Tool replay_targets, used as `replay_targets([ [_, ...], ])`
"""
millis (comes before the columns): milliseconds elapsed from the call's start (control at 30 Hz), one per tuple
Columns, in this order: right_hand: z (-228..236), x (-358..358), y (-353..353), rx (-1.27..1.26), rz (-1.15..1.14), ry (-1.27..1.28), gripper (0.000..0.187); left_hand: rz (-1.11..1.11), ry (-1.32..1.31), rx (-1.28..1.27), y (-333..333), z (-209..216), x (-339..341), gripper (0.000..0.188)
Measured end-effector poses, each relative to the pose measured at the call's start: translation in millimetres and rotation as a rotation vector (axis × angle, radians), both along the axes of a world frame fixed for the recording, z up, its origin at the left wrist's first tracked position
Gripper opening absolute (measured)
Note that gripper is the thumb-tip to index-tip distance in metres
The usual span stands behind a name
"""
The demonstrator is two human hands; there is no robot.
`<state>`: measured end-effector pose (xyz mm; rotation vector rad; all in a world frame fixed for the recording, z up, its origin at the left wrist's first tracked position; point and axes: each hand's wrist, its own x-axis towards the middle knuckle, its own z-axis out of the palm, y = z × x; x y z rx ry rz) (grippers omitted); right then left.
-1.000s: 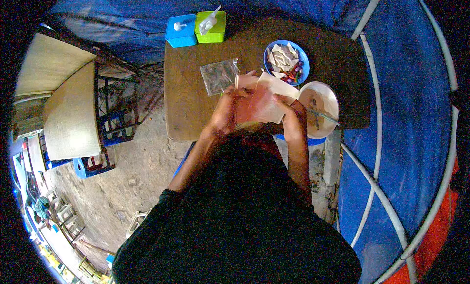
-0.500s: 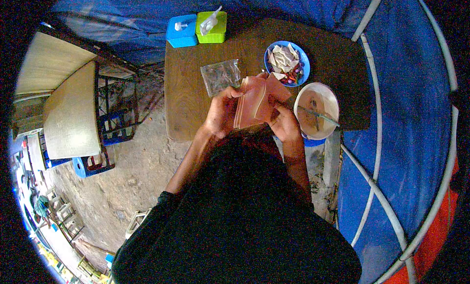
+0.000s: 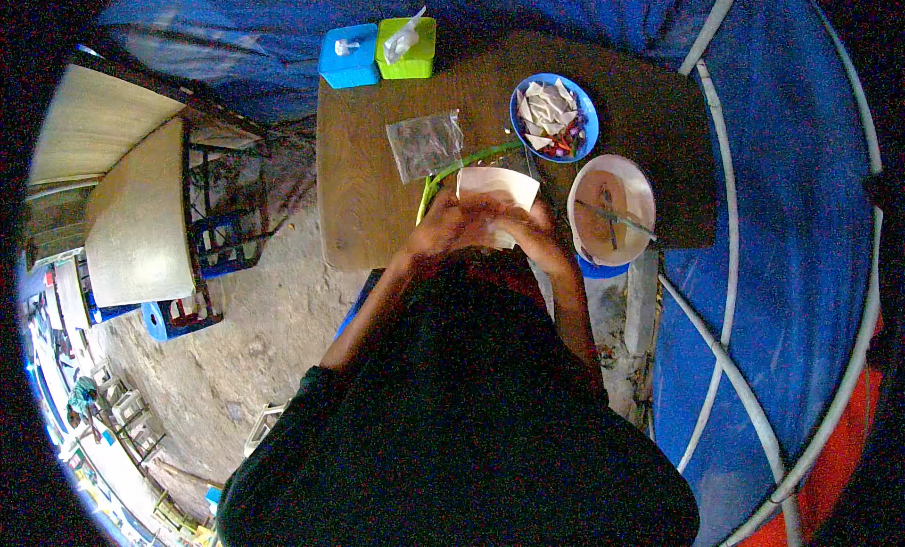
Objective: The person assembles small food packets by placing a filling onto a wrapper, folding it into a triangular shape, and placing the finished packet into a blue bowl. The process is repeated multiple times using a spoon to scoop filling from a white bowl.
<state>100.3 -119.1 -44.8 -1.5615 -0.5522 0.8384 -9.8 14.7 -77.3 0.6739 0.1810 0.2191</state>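
A stack of thin, pale square sheets (image 3: 497, 185) lies low between my hands at the table's near edge, its far end sticking out beyond my fingers. My left hand (image 3: 445, 226) is against the left side of the sheets, its fingers smeared by motion. From the right, my right hand (image 3: 530, 230) reaches across them, also blurred. Whether either hand grips the sheets cannot be made out. Behind my hands curves a green rim (image 3: 483, 154), partly hidden by them. A clear plastic bag (image 3: 424, 146) rests flat beyond my left hand.
A blue bowl (image 3: 592, 123) holds whitish folded pieces and red and purple bits. Right of my hands stands a white tub (image 3: 644, 184) with long utensils across it. Blue and green boxes (image 3: 351, 71) sit at the wooden table's (image 3: 353, 189) back left. Pole-framed blue tarpaulin borders the right.
Both hands have come down and closer together with the sheets, which show a paler face now. The green rim has come into sight behind them.
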Motion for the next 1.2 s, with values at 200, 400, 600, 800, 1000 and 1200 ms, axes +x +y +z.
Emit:
replay_targets([
  [200, -108.0, 15.2, -19.5, 0.030, -0.087, -0.059, 0.025, -0.085, 0.069, 0.427, 14.5, -101.5, 15.8, 0.030],
  [400, -189.1, 28.5, -33.0, -0.007, -0.158, -0.402, 0.028, -0.023, 0.129, 0.170, -3.8, -167.6, 30.6, 0.020],
  [600, -238.5, 32.3, -43.4, -0.083, -0.187, -0.236, 0.034, 0.068, 0.242, 0.648, -8.5, -211.1, 39.3, 0.020],
  [800, -258.4, 37.9, -36.2, -0.121, -0.344, -0.381, 0.030, -0.136, 0.483, 1.119, 4.3, -194.0, 48.1, 0.022],
  [1000, -221.6, 44.5, -34.4, 0.075, -0.324, 0.000, 0.030, -0.035, 0.079, 0.269, 4.1, -172.0, 52.6, 0.029],
  [1200, -223.9, 33.0, -20.6, 0.024, -0.411, -0.209, 0.025, -0.139, 0.040, 0.371, -15.1, -163.0, 67.7, 0.043],
])
